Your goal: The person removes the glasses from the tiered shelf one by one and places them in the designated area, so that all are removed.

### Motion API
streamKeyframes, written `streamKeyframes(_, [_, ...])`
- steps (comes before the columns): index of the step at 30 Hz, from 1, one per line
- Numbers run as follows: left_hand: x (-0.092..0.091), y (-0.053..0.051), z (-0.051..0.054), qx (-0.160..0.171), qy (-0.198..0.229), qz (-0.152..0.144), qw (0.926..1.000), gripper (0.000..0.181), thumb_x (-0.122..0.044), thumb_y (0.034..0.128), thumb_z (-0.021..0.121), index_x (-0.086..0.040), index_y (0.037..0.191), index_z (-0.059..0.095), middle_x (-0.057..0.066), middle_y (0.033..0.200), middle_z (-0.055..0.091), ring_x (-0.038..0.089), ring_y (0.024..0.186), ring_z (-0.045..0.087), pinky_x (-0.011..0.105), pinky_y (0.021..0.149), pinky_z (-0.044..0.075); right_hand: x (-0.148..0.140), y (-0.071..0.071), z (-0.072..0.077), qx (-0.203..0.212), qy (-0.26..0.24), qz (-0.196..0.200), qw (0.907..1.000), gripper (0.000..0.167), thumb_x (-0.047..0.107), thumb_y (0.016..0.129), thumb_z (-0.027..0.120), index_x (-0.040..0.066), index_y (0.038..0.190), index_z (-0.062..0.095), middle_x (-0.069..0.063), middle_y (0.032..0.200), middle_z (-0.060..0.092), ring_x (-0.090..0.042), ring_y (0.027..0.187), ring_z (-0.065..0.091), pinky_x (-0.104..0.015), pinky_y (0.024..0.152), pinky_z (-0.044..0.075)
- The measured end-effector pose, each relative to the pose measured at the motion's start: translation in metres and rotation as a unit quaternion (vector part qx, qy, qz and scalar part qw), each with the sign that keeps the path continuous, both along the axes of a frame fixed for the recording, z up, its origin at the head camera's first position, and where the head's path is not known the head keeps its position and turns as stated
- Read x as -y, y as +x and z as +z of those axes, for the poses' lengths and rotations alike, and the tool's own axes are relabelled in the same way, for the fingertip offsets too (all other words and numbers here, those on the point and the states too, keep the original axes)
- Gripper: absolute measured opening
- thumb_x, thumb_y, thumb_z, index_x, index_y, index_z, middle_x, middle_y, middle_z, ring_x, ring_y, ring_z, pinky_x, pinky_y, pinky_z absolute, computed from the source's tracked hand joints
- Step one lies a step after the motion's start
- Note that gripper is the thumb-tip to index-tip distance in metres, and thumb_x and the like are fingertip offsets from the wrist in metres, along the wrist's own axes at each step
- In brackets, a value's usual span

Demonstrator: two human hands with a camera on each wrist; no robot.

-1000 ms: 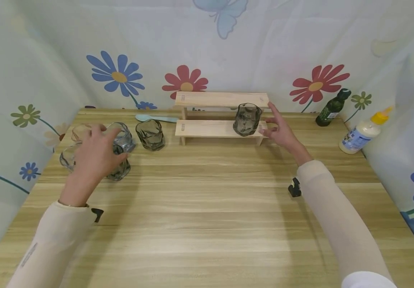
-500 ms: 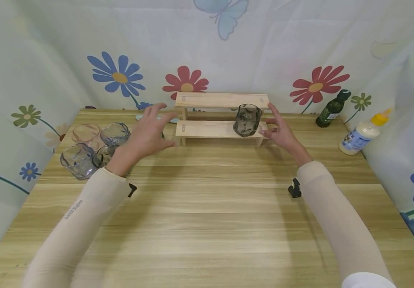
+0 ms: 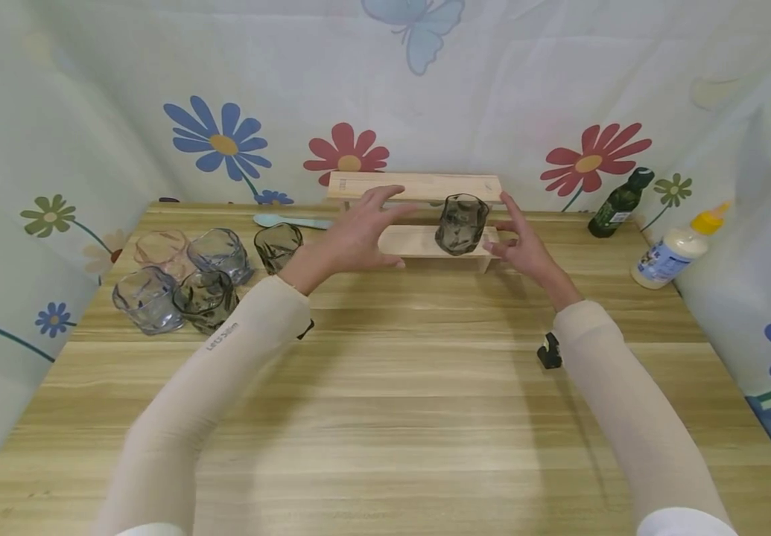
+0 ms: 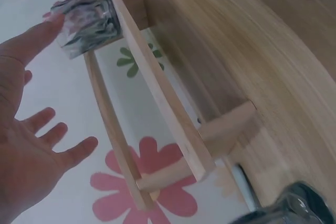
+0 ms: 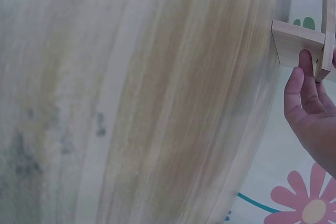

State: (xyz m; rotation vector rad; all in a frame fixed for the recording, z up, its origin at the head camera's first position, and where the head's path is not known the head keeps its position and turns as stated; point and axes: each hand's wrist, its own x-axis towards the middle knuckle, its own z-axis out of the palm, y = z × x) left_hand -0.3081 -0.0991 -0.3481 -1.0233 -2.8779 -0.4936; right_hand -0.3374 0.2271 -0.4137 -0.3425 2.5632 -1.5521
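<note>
A two-tier wooden shelf (image 3: pixel 419 183) stands at the back of the table. On its lower board, near the right end, a smoky grey glass tumbler (image 3: pixel 462 227) stands upright. My left hand (image 3: pixel 361 234) is in front of the shelf's left half, fingers spread and holding nothing. The left wrist view shows that hand's thumb near the tumbler (image 4: pixel 89 22) in line of sight; contact cannot be told. My right hand (image 3: pixel 526 249) is at the shelf's right end, fingers extended. In the right wrist view its fingertips touch the end panel (image 5: pixel 294 38).
Several tumblers stand at the left: a pinkish one (image 3: pixel 160 249), bluish ones including a front one (image 3: pixel 147 301), and dark grey ones including a front one (image 3: pixel 204 298). A pale blue spoon (image 3: pixel 291 221) lies behind them. A green bottle (image 3: pixel 621 202) and yellow-capped bottle (image 3: pixel 670 257) stand right.
My left hand has moved right, from over the group of tumblers at the left to the front of the shelf. The right hand and the tumbler on the shelf have stayed put.
</note>
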Motion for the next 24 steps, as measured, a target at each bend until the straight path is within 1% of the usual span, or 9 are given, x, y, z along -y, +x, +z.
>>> streamKeyframes(1, [-0.005, -0.002, 0.0, 0.004, 0.003, -0.007, 1.0, 0.089, -0.043, 0.0793, 0.084, -0.028, 0.154, 0.037, 0.007, 0.166, 0.018, 0.03, 0.153, 0.019, 0.067, 0.111, 0.031, 0.0, 0.0, 0.0, 0.0, -0.002, 0.0, 1.0, 0.097, 0.007, 0.096, 0.064, 0.04, 0.16, 0.0, -0.029, 0.156, 0.032, -0.051, 0.118, 0.058, -0.046, 0.087, 0.056])
streamKeyframes(3, [-0.012, -0.006, -0.001, 0.0, 0.001, -0.023, 0.9997, 0.089, -0.043, 0.0794, 0.084, -0.028, 0.154, 0.038, 0.007, 0.166, 0.019, 0.029, 0.153, 0.019, 0.065, 0.113, 0.03, -0.001, 0.001, -0.001, -0.001, -0.005, 0.003, 1.0, 0.097, 0.006, 0.096, 0.064, 0.039, 0.16, -0.001, -0.029, 0.156, 0.031, -0.051, 0.117, 0.058, -0.044, 0.085, 0.056])
streamKeyframes(5, [-0.019, -0.011, -0.003, -0.006, -0.005, -0.038, 0.9993, 0.088, -0.042, 0.0797, 0.084, -0.027, 0.154, 0.038, 0.008, 0.166, 0.02, 0.029, 0.153, 0.02, 0.058, 0.116, 0.031, -0.002, 0.001, -0.001, -0.001, -0.008, 0.004, 1.0, 0.097, 0.006, 0.096, 0.064, 0.038, 0.161, -0.001, -0.029, 0.156, 0.032, -0.052, 0.117, 0.058, -0.043, 0.084, 0.056])
streamKeyframes(8, [-0.028, -0.017, -0.006, -0.013, -0.017, -0.053, 0.9984, 0.088, -0.039, 0.0802, 0.084, -0.027, 0.154, 0.038, 0.009, 0.165, 0.021, 0.029, 0.153, 0.021, 0.054, 0.117, 0.031, -0.002, 0.0, -0.001, 0.001, -0.011, 0.006, 0.9999, 0.097, 0.004, 0.096, 0.063, 0.037, 0.161, -0.002, -0.029, 0.156, 0.031, -0.053, 0.119, 0.057, -0.045, 0.084, 0.056])
streamKeyframes(11, [-0.037, -0.021, -0.007, -0.016, -0.027, -0.058, 0.9978, 0.089, -0.039, 0.0804, 0.084, -0.03, 0.155, 0.037, 0.009, 0.165, 0.02, 0.029, 0.153, 0.021, 0.052, 0.116, 0.034, -0.002, -0.001, -0.001, 0.003, -0.01, 0.004, 0.9999, 0.097, 0.004, 0.096, 0.063, 0.039, 0.16, -0.001, -0.029, 0.156, 0.031, -0.053, 0.12, 0.057, -0.05, 0.088, 0.055])
streamKeyframes(14, [-0.046, -0.024, -0.007, -0.023, -0.033, -0.064, 0.9971, 0.091, -0.042, 0.0797, 0.084, -0.031, 0.156, 0.035, 0.009, 0.165, 0.021, 0.029, 0.153, 0.021, 0.05, 0.116, 0.034, -0.001, -0.001, 0.0, 0.004, -0.008, -0.001, 1.0, 0.096, 0.005, 0.096, 0.064, 0.041, 0.16, 0.001, -0.028, 0.157, 0.03, -0.052, 0.12, 0.057, -0.054, 0.091, 0.054])
streamKeyframes(17, [-0.056, -0.026, -0.006, -0.027, -0.043, -0.072, 0.9961, 0.093, -0.045, 0.079, 0.083, -0.032, 0.156, 0.033, 0.008, 0.165, 0.02, 0.029, 0.154, 0.019, 0.051, 0.119, 0.029, 0.0, -0.001, 0.0, 0.002, -0.005, -0.001, 1.0, 0.096, 0.006, 0.096, 0.064, 0.041, 0.16, 0.001, -0.028, 0.157, 0.029, -0.052, 0.121, 0.057, -0.055, 0.091, 0.054])
streamKeyframes(21, [-0.068, -0.028, -0.006, -0.02, -0.061, -0.075, 0.9951, 0.094, -0.049, 0.0803, 0.081, -0.034, 0.158, 0.03, 0.007, 0.167, 0.017, 0.028, 0.155, 0.014, 0.051, 0.122, 0.022, -0.001, -0.001, -0.001, -0.001, -0.006, 0.003, 1.0, 0.096, 0.005, 0.097, 0.063, 0.04, 0.16, 0.0, -0.028, 0.158, 0.028, -0.053, 0.123, 0.055, -0.057, 0.093, 0.053])
streamKeyframes(24, [-0.076, -0.03, -0.007, -0.021, -0.066, -0.079, 0.9945, 0.093, -0.048, 0.0811, 0.08, -0.034, 0.158, 0.029, 0.006, 0.167, 0.016, 0.028, 0.155, 0.015, 0.052, 0.122, 0.022, -0.002, -0.001, -0.002, 0.0, -0.006, 0.002, 1.0, 0.095, 0.006, 0.097, 0.062, 0.042, 0.16, 0.001, -0.028, 0.158, 0.028, -0.052, 0.124, 0.055, -0.059, 0.095, 0.051])
